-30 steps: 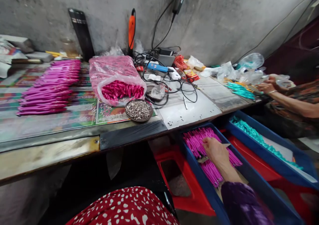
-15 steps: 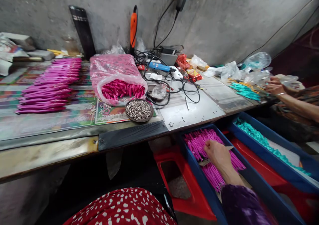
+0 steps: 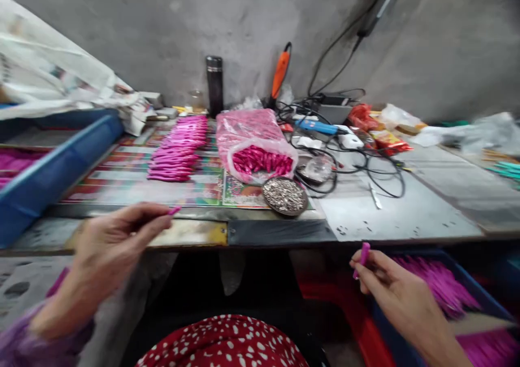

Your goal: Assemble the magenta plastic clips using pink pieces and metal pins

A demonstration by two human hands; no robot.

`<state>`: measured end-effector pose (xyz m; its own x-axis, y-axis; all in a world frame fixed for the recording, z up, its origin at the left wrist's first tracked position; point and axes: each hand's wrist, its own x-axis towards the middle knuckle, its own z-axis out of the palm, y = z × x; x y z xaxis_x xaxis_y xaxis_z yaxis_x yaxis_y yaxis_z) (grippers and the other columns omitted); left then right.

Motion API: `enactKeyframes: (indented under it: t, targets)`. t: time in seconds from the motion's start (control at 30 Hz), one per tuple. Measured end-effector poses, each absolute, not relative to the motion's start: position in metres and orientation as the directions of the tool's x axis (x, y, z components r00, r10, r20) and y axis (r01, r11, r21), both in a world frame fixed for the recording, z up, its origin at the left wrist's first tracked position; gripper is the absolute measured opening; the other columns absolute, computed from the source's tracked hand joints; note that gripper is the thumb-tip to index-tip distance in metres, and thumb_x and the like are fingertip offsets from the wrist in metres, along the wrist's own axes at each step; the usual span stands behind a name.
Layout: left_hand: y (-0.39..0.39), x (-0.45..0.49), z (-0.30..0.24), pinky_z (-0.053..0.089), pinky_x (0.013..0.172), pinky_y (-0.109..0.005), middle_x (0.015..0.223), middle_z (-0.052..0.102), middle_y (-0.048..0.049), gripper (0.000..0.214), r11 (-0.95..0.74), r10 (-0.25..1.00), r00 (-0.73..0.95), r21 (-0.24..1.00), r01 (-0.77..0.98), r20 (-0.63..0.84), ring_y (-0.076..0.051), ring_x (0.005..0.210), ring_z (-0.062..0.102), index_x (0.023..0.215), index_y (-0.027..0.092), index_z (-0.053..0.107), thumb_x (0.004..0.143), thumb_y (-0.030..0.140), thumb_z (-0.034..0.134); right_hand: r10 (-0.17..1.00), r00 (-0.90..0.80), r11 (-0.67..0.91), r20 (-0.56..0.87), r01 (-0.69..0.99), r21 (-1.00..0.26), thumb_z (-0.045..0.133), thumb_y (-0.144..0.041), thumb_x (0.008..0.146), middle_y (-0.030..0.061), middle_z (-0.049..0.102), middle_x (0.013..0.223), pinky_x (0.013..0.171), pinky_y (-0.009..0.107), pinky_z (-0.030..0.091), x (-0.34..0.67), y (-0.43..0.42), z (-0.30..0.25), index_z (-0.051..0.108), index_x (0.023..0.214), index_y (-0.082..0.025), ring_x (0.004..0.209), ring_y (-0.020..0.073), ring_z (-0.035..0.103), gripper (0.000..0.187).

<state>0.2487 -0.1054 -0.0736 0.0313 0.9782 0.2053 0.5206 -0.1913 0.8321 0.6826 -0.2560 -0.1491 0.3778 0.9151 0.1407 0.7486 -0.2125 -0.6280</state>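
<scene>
My left hand (image 3: 116, 248), raised before the table's front edge, pinches a small pink tip (image 3: 174, 210) between thumb and fingertips. Another bit of pink (image 3: 58, 281) shows behind its wrist; I cannot tell whether both belong to one stick. My right hand (image 3: 400, 288) is closed on a slim pink pen-like stick (image 3: 362, 260), held nearly upright beside the blue tray (image 3: 392, 323) of similar magenta sticks (image 3: 441, 283). On the table lie a row of pink sticks (image 3: 179, 148), an opened bag of shiny pink pieces (image 3: 262, 160) and a round dish of small silver metal parts (image 3: 285, 195).
A blue bin (image 3: 60, 164) stands at the left table end. Behind the dish are tangled black cables (image 3: 365, 164), a blue-handled tool (image 3: 317, 126), an orange-handled tool (image 3: 280, 74) and a black flask (image 3: 215, 85). A red stool (image 3: 359, 323) is below the table.
The view has swung left. My right hand has come out of the tray with a pink stick, and my left hand has entered view. The co-worker's hand is out of view.
</scene>
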Motion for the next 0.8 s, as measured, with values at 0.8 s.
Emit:
enactKeyframes:
  t: [0.8]
  targets:
    - [-0.146, 0.326, -0.108, 0.042, 0.049, -0.018, 0.061, 0.063, -0.0018, 0.036, 0.372, 0.881, 0.399, 0.893, -0.254, -0.253, -0.007, 0.048, 0.052, 0.078, 0.01, 0.07, 0.072, 0.042, 0.085, 0.987, -0.06, 0.16, 0.149, 0.274, -0.948, 0.063, -0.033, 0.093, 0.0072, 0.075, 0.112, 0.063, 0.023, 0.063, 0.491, -0.184, -0.123, 0.07, 0.129, -0.024, 0.083, 0.0205, 0.075, 0.038]
